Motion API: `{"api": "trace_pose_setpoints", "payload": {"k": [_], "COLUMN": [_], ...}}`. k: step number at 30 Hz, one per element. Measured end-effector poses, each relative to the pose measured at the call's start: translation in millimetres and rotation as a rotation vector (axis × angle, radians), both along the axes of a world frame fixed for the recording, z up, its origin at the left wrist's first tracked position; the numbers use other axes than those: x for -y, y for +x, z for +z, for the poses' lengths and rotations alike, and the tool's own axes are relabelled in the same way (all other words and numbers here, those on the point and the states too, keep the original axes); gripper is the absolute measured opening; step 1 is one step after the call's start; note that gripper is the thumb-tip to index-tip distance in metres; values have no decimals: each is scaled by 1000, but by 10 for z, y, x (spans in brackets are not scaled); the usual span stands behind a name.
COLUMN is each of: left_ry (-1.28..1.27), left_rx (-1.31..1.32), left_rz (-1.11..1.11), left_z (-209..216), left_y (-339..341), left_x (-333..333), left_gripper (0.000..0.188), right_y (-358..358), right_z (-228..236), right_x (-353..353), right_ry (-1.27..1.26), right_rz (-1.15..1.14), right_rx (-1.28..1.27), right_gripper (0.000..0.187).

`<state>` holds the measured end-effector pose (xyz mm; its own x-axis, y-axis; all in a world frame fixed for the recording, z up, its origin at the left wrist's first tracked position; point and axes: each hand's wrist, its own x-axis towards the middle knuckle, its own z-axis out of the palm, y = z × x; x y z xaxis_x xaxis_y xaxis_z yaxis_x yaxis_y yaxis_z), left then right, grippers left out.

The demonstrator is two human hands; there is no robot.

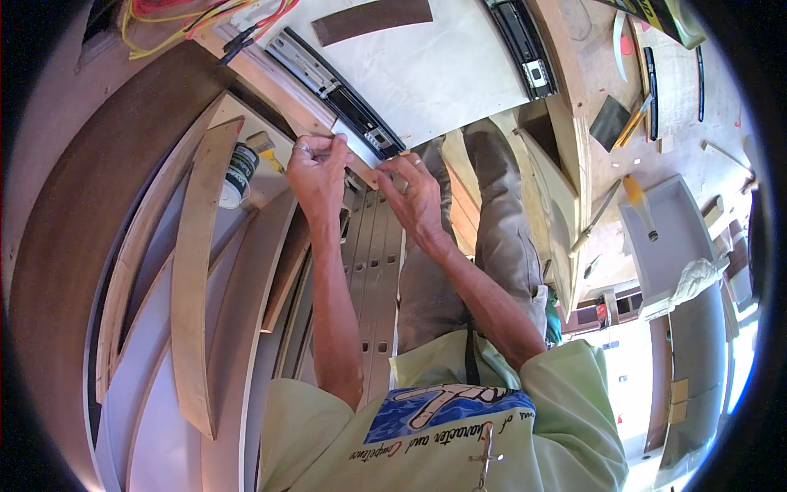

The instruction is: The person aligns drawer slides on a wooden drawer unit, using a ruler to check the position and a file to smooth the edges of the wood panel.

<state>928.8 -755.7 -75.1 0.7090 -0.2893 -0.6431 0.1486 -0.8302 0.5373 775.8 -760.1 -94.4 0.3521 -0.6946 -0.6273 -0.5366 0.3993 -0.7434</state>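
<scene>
My left hand (318, 174) pinches the near edge of a thin white strip (355, 146), thumb and forefinger closed together. At the strip's other end my right hand (412, 193) has its thumb and fingers closed on the corner, partly covering it. The strip lies along a black and silver drawer slide (332, 92), which is fixed to the inner side of a wooden cabinet frame. A second drawer slide (529, 61) runs along the opposite side. Between them is a pale panel (426, 74) with a curved dark brown strip (371, 20) on it.
At left, curved boards (197, 287) lean together near a paint can (238, 176) and a brush (265, 149). Red and yellow wires (213, 20) hang at the upper left. Tools and a white drawer (668, 234) lie on the floor at right. Grooved metal planks (373, 271) run beside my legs.
</scene>
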Motion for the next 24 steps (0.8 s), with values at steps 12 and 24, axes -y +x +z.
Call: {"api": "trace_pose_setpoints", "payload": {"k": [12,24], "left_ry": [-105,-29], "left_rx": [-92,5], "left_rz": [59,110], "left_z": [-12,-66], "left_y": [29,-35], "left_x": [-73,11], "left_gripper": [20,20], "right_y": [17,4], "right_z": [-16,-39], "right_x": [-24,-24], "right_ry": [-6,-36], "right_rz": [-26,-4], "right_rx": [23,16], "right_gripper": [15,16]}}
